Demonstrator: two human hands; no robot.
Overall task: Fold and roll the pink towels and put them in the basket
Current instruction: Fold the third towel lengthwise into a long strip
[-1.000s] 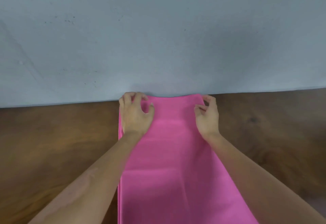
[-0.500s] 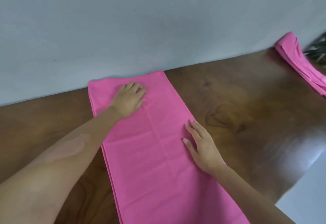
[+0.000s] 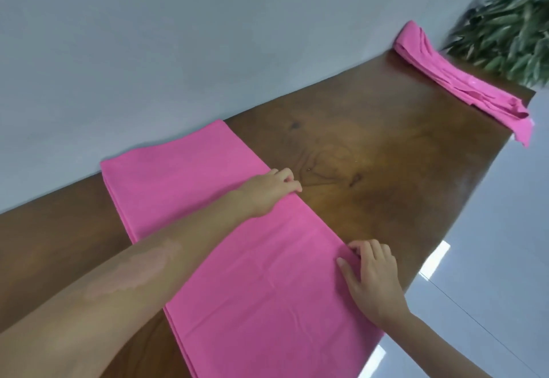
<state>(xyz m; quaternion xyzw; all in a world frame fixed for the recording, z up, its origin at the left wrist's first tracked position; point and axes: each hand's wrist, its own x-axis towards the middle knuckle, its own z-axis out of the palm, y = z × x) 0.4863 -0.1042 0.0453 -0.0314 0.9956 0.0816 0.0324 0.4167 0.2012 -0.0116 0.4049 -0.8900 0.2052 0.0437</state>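
On the wooden bench (image 3: 371, 151), a folded pink towel (image 3: 237, 258) lies flat. The left hand (image 3: 267, 191) and right hand (image 3: 372, 281) rest on its 3 o'clock edge, each grip curled over it. A second pink towel (image 3: 463, 80) lies bunched at 2 o'clock beside a plant (image 3: 511, 23).

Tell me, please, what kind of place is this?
Probably an indoor room, perhaps a home or a spa; I cannot tell which. A wooden table stands against a plain grey wall, a leafy plant beside it, with pink towels on top.
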